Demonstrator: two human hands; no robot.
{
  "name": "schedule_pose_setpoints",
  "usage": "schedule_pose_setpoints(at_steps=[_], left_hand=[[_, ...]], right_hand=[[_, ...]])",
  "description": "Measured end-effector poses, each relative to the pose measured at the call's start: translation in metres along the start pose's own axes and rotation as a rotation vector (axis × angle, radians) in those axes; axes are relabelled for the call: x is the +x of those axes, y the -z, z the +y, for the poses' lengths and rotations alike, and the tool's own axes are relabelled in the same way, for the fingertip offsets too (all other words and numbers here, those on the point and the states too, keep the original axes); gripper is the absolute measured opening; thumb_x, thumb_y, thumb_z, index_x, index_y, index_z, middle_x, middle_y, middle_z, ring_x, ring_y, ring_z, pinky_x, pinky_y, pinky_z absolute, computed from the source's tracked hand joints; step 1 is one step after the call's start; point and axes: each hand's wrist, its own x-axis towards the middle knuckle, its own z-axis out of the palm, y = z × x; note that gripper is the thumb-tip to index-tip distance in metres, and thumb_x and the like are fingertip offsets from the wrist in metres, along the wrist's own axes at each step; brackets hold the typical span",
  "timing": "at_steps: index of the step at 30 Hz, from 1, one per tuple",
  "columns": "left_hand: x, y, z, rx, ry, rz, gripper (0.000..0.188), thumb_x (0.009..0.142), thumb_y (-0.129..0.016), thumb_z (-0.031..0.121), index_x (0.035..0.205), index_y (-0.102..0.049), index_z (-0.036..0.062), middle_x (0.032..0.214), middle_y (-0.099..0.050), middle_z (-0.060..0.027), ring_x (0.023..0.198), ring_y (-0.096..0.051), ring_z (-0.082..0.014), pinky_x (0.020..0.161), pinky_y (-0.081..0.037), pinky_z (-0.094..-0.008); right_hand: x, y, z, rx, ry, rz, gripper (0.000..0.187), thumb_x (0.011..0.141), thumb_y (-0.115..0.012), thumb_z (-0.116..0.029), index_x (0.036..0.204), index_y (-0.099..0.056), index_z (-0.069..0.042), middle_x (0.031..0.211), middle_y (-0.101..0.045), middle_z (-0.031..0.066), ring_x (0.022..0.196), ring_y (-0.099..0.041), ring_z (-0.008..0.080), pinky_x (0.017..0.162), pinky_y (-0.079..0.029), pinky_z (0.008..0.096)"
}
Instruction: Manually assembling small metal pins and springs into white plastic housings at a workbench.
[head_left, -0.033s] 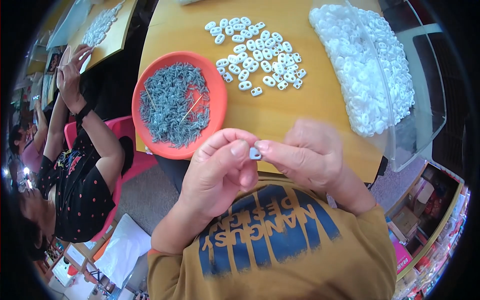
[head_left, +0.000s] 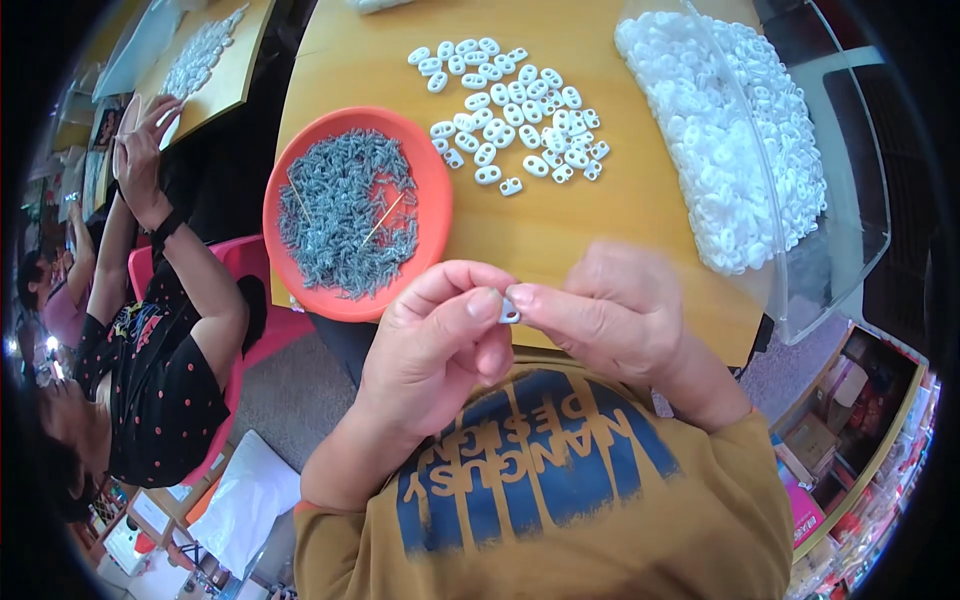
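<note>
Between the thumb and fingers of my left hand (head_left: 430, 335) is a small white plastic piece (head_left: 510, 311) with a hole in it, pinched near the table's front edge. My right hand (head_left: 625, 310) meets it from the other side, thumb and forefinger closed at the piece's top. Whatever else those right fingertips grip is hidden, and the rest of that hand is slightly blurred. Beyond my hands lies a loose group of white oval two-hole pieces (head_left: 487, 175). To the left stands an orange-red bowl (head_left: 435, 215) of small grey spring-like pieces (head_left: 340, 220), with two thin sticks on them.
A clear plastic bin (head_left: 790, 318) at the right holds a bulk heap of white pieces (head_left: 715, 150). Left of me, a person (head_left: 160, 370) sits on a pink chair (head_left: 265, 330) at another table (head_left: 235, 80). Cluttered shelving (head_left: 850, 430) stands at the lower right.
The whole view shifts very slightly. The white piece stays between both hands, turned a little, and its lower part shows a bit differently at the fingertips.
</note>
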Motion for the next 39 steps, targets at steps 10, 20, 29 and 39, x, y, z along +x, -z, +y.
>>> schedule_pose_setpoints(at_steps=[10, 20, 29, 39], left_hand=[[-0.004, -0.007, -0.002, 0.095, -0.061, 0.084, 0.018, 0.083, -0.058, 0.007, 0.099, -0.054, 0.0001, 0.076, -0.056, -0.0037, 0.053, -0.049, -0.007, 0.046, -0.039, -0.0201], [0.001, -0.008, -0.01, 0.21, -0.164, 0.085, 0.017, 0.082, -0.057, 0.004, 0.097, -0.05, 0.0007, 0.075, -0.054, -0.0035, 0.053, -0.048, -0.007, 0.047, -0.039, -0.0194], [0.002, -0.001, -0.027, 0.384, -0.357, 0.195, 0.016, 0.081, -0.057, 0.003, 0.095, -0.048, 0.0024, 0.075, -0.053, -0.0036, 0.052, -0.047, -0.0074, 0.045, -0.037, -0.0179], [0.01, -0.001, -0.038, 0.276, -0.363, 0.212, 0.012, 0.083, -0.058, 0.006, 0.09, -0.049, 0.0053, 0.067, -0.051, -0.0007, 0.047, -0.042, -0.0062, 0.043, -0.033, -0.0178]], right_hand=[[0.001, 0.002, -0.009, 0.005, -0.131, -0.014, 0.034, 0.068, -0.071, -0.008, 0.101, -0.061, -0.006, 0.057, -0.046, 0.0005, 0.046, -0.041, 0.0123, 0.04, -0.03, 0.0256], [-0.006, 0.004, -0.021, 0.492, -0.695, -0.017, 0.02, 0.077, -0.065, -0.014, 0.093, -0.06, -0.003, 0.063, -0.049, -0.0002, 0.054, -0.042, 0.0069, 0.048, -0.034, 0.0231], [-0.014, -0.007, -0.022, 0.767, -0.875, -0.016, 0.013, 0.085, -0.057, -0.015, 0.089, -0.057, -0.002, 0.075, -0.054, -0.0023, 0.069, -0.046, 0.0027, 0.059, -0.039, 0.0187], [-0.018, -0.008, -0.02, 0.84, -0.878, 0.061, 0.014, 0.086, -0.056, -0.015, 0.084, -0.056, -0.001, 0.075, -0.056, -0.0012, 0.069, -0.047, 0.0029, 0.06, -0.04, 0.0195]])
